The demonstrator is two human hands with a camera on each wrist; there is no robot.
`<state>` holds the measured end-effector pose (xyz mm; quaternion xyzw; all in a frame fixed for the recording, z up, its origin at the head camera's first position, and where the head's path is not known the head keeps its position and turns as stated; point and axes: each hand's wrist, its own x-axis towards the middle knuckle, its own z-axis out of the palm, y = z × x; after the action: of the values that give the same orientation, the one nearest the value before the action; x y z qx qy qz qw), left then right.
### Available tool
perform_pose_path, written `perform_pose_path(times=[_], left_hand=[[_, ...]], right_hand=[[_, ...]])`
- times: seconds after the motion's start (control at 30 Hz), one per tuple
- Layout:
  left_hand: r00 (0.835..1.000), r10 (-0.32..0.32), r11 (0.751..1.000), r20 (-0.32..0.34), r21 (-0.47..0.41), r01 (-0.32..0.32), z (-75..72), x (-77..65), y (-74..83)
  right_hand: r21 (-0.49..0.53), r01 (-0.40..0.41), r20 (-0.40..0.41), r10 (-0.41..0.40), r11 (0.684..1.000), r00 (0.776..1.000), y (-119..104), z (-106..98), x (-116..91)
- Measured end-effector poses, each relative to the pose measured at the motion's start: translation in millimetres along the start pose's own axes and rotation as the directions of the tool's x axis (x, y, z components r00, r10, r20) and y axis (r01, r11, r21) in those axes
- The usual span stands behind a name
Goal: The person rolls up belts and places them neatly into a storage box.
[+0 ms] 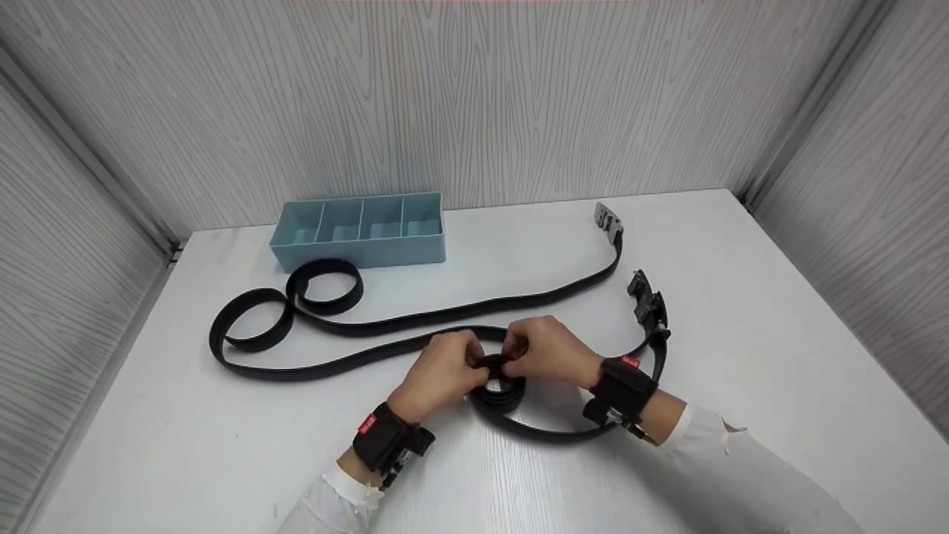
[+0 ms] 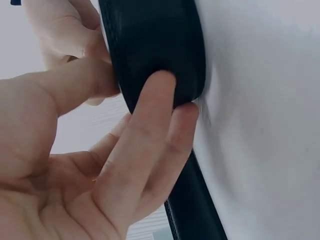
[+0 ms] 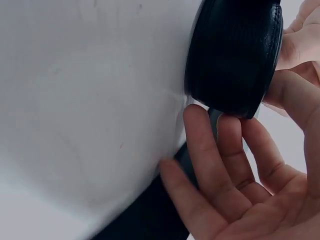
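A black belt [image 1: 556, 436] is wound at one end into a small coil [image 1: 498, 400], standing on its edge on the white table. My left hand [image 1: 445, 371] pinches the coil from the left, its thumb at the inner opening. From the right, my right hand [image 1: 552, 352] pinches the same coil with thumb and fingers. In the left wrist view, fingertips press the outside of the coil [image 2: 155, 45]. The right wrist view shows fingers against the lower outside of the coil [image 3: 235, 60]. The loose length curves right toward a buckle [image 1: 658, 319].
A second black belt [image 1: 319, 371] passes behind my hands, curled at the left. Farther back lies a third belt [image 1: 474, 308], with a coiled end and a silver buckle [image 1: 608, 221]. A blue four-compartment box [image 1: 371, 254] stands near the back wall.
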<state>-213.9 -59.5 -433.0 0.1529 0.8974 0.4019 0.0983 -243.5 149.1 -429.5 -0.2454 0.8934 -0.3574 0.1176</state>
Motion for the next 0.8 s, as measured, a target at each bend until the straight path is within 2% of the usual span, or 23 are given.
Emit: perform_pose_path(times=[0.13,0.27,0.43,0.63,0.8], left_hand=[[0.998,0.051,0.999,-0.037,0.018,-0.05,0.8,-0.6,1.7],[0.996,0.069,0.997,-0.06,0.032,-0.067,2.2,0.0,1.9],[0.997,0.047,0.999,-0.059,0.03,-0.045,2.4,0.3,1.1],[0.999,-0.027,1.0,-0.035,0.009,0.028,2.3,-1.0,1.6],[0.999,-0.037,0.999,-0.025,-0.007,0.036,3.8,-0.7,2.0]], right_hand=[[-0.009,0.006,0.001,-0.006,1.0,1.0,-1.7,0.6,0.5],[-0.027,0.011,-0.012,-0.011,1.0,1.0,-2.5,1.6,0.3],[-0.05,-0.011,-0.028,0.01,0.999,1.0,-3.8,2.5,0.0],[-0.066,-0.049,-0.046,0.046,0.997,0.998,-5.9,3.7,-0.7],[-0.067,-0.075,-0.051,0.072,0.995,0.996,-7.9,4.5,-1.5]])
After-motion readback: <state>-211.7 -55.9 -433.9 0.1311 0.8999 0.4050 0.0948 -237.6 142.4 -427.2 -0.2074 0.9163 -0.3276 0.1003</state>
